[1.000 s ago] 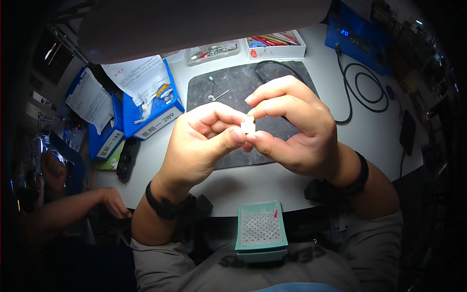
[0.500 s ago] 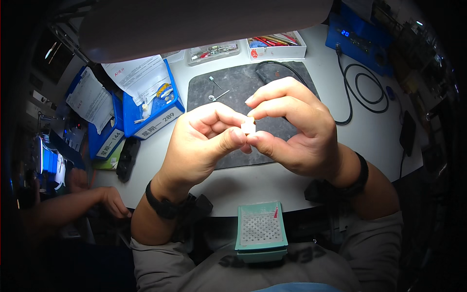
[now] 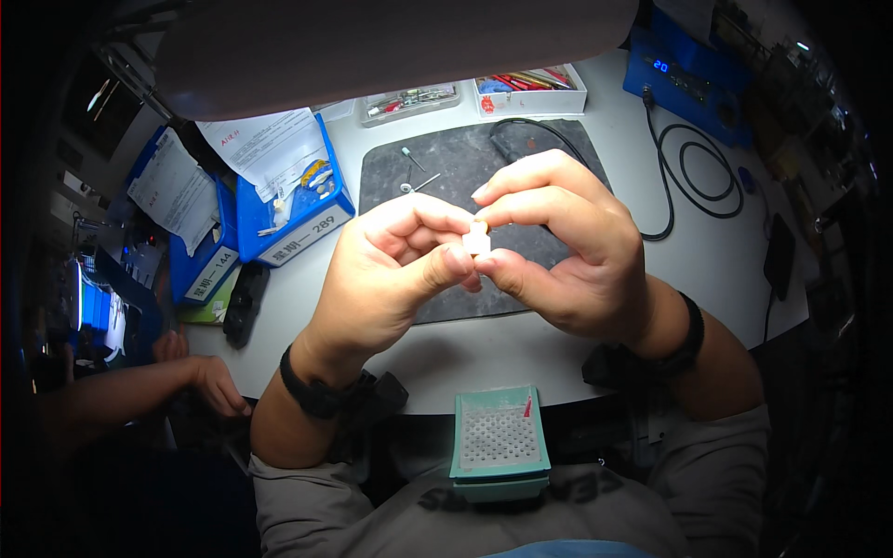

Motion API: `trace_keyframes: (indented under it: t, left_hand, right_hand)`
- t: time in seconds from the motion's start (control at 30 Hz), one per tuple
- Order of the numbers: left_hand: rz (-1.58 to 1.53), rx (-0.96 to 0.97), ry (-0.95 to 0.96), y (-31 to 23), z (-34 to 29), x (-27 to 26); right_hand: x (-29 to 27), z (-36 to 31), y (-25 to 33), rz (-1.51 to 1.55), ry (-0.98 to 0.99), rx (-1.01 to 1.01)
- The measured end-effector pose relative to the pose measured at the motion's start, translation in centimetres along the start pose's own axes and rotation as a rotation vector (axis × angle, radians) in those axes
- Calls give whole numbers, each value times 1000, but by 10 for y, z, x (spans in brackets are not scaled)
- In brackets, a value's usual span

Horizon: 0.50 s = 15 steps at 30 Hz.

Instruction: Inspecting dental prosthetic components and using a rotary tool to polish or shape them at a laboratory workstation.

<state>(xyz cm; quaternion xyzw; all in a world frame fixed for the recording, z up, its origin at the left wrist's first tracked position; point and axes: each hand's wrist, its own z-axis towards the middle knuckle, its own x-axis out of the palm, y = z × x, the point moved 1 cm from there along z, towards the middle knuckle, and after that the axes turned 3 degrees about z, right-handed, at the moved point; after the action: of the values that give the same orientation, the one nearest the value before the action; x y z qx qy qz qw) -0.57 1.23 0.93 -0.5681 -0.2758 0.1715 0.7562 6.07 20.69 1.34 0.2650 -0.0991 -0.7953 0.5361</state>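
Observation:
Between my two hands, above the dark mat [image 3: 409,288], is a small cream-white block [image 3: 476,244] that looks like a piece of a dental cast. Its top edge shows a yellowish tint; finer detail is too small to tell. My left hand [image 3: 386,265] pinches it from the left with thumb and fingers. From the right, my right hand [image 3: 577,246] holds it too, the thumb low and a fingertip at the top. On the mat beyond lie a small rotary tool bit [image 3: 406,188] with a round head and another thin bit [image 3: 413,158].
Two blue trays [image 3: 307,228] with papers and small pieces stand at left. Behind the mat are a clear box [image 3: 409,102] and a white box of tools [image 3: 530,98]. A blue control unit [image 3: 688,79] with a coiled cable sits right. A green perforated tray [image 3: 502,432] is nearest me. Another person's hand [image 3: 221,386] rests left.
The block has turned slightly between my fingertips, showing a plainer white face. My hands have barely moved. The other person's far hand at left has shifted a little.

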Motion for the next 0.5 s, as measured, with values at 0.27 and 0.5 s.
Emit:
trace_keyframes:
  t: [0.27,0.5]
  left_hand:
    - [107,-26,-35,1,0,-4]
    - [63,-26,-42,3,3,-4]
  right_hand:
    - [3,-1,0,-36,-20,-22]
    - [4,-1,0,-65,-43,-115]
